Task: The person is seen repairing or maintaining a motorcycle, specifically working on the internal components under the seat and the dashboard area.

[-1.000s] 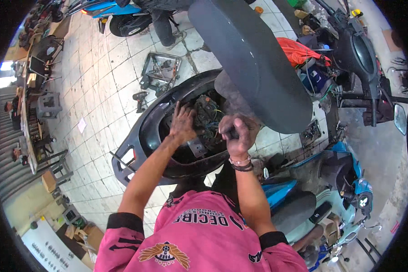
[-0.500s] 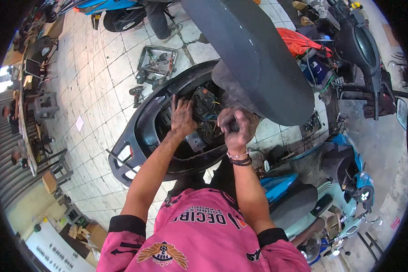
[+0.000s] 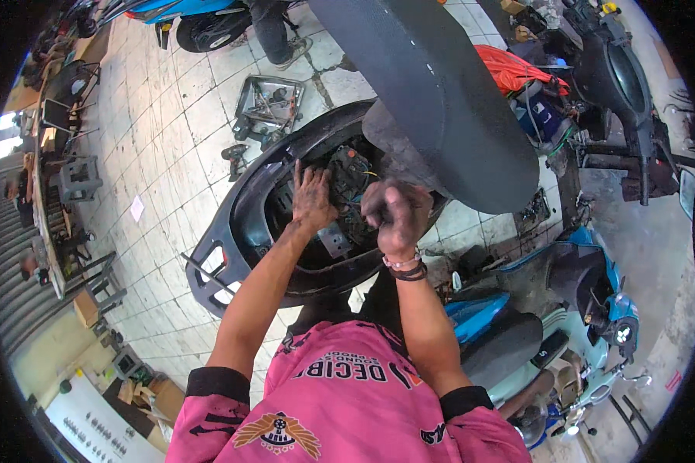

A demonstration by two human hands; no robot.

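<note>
A black scooter rear body [image 3: 239,201] sits below me, its grey-black seat [image 3: 440,108] raised over the right part of the opening. Dark mechanical parts [image 3: 347,174] and wiring show inside. My left hand [image 3: 311,201] rests in the left part of the cavity, fingers apart and downward, beside a metal bracket [image 3: 333,239]. My right hand [image 3: 396,214] is closed, with dirty fingers curled over the wiring near the seat's grey underside; whatever it grips is hidden.
A metal tray [image 3: 249,96] of parts and a power drill [image 3: 234,158] lie on tiles beyond. Blue scooters [image 3: 479,316] stand lower right and at the top, beside someone's leg [image 3: 272,38]. Right are another scooter [image 3: 610,77] and an orange-red bag [image 3: 510,69]; left, a stool [image 3: 77,181].
The view has shifted slightly, raising the scene in frame. My right hand has moved a little left, its curled fingers turning slightly. My left hand stays in the cavity.
</note>
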